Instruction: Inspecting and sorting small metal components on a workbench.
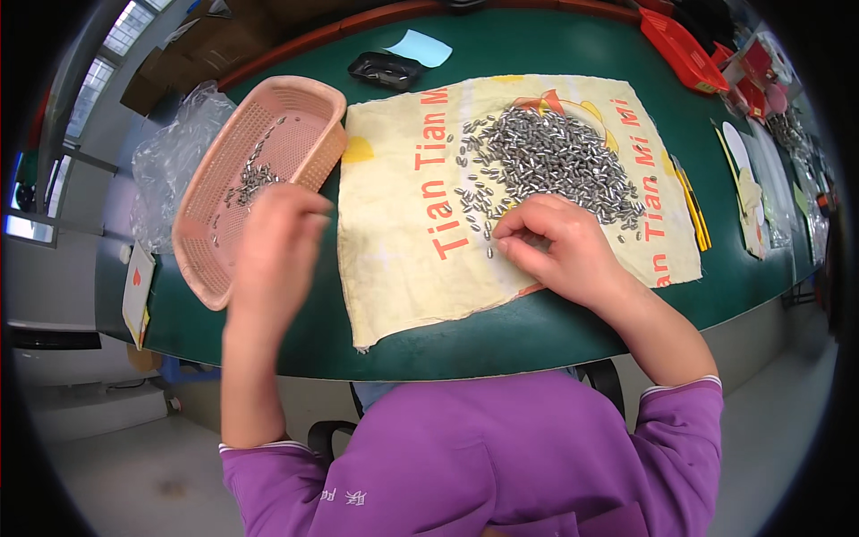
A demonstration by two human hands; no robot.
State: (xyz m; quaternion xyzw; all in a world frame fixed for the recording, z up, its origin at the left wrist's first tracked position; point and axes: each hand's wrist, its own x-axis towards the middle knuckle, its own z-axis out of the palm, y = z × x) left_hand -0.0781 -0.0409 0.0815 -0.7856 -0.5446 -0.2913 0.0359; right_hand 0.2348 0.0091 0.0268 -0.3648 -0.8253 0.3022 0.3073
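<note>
A heap of small shiny metal barrel-shaped pieces (555,157) lies on a pale yellow printed cloth (389,295). At the heap's near edge is my right hand (564,246), thumb and forefinger curled together; whatever is between the fingertips is too small to make out. A few loose pieces lie just left of those fingers. My left hand (277,237) is over the right side of a pink perforated plastic basket (199,255), its fingers smeared by motion. Inside the basket lies a smaller scatter of the metal pieces (253,182).
Clear crumpled plastic bags (170,170) lie left of the basket. A black tray (385,70) and light blue paper (420,48) are at the back of the green table (429,358). Yellow-handled tools (693,206) lie right of the cloth; a red basket (682,54) sits at far right.
</note>
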